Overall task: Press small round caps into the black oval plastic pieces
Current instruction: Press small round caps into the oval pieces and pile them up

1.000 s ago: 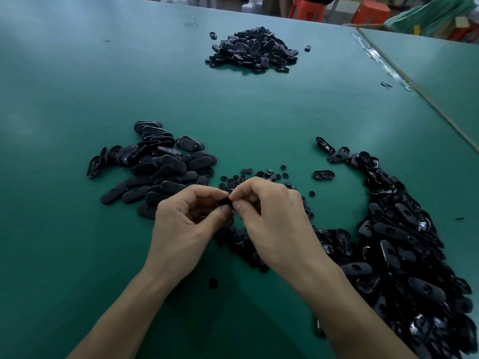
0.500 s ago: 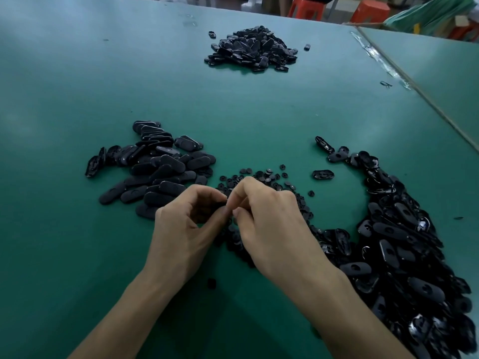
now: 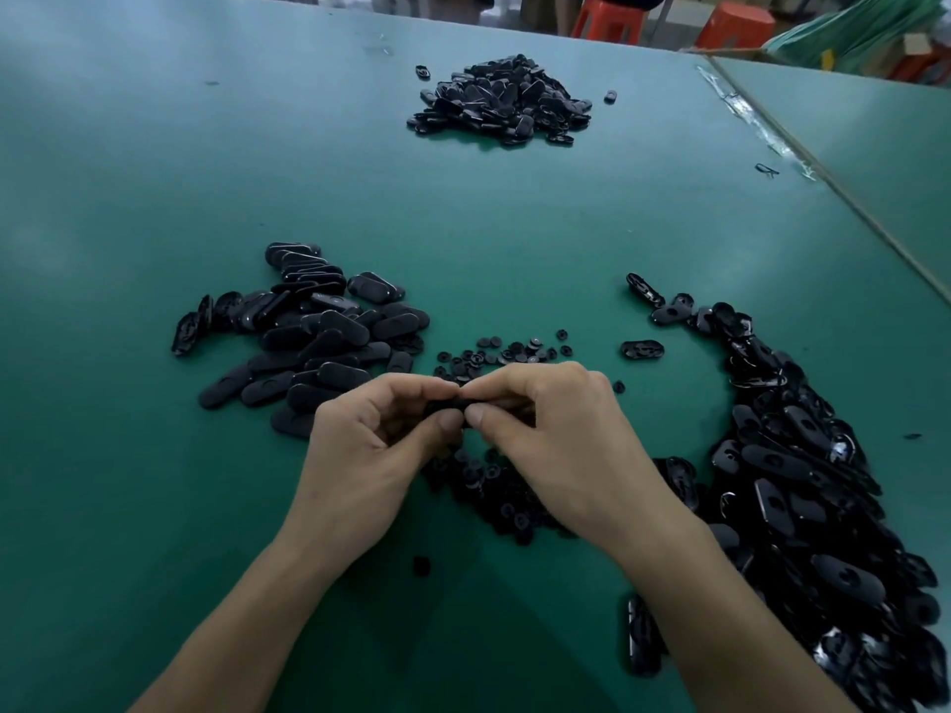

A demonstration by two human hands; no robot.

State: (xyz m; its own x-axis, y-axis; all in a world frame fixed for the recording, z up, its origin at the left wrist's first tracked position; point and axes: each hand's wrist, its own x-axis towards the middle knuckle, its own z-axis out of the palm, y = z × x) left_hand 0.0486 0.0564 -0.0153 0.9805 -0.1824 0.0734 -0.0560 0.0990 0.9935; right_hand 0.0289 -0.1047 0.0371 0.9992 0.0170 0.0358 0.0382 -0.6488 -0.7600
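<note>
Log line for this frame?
left hand: pinches oval piece | right hand: pinches same piece | location: over loose caps

two hands in shot, left hand (image 3: 370, 455) and right hand (image 3: 561, 445), pinching one black oval piece (image 3: 453, 406) between them. three piles of ovals: left heap (image 3: 309, 342), right heap (image 3: 803, 481), far heap (image 3: 502, 100), way too many to count. one scatter of small round caps (image 3: 509, 349). two orange stools (image 3: 607, 20) at the back.

— The caps?
— Small black round caps (image 3: 507, 349) lie scattered between the left pile of ovals (image 3: 319, 331) and the right pile (image 3: 803, 481).
— Any oval lifted?
— One oval piece (image 3: 453, 406), mostly hidden, pinched between the left hand (image 3: 360, 455) and the right hand (image 3: 566, 445).
</note>
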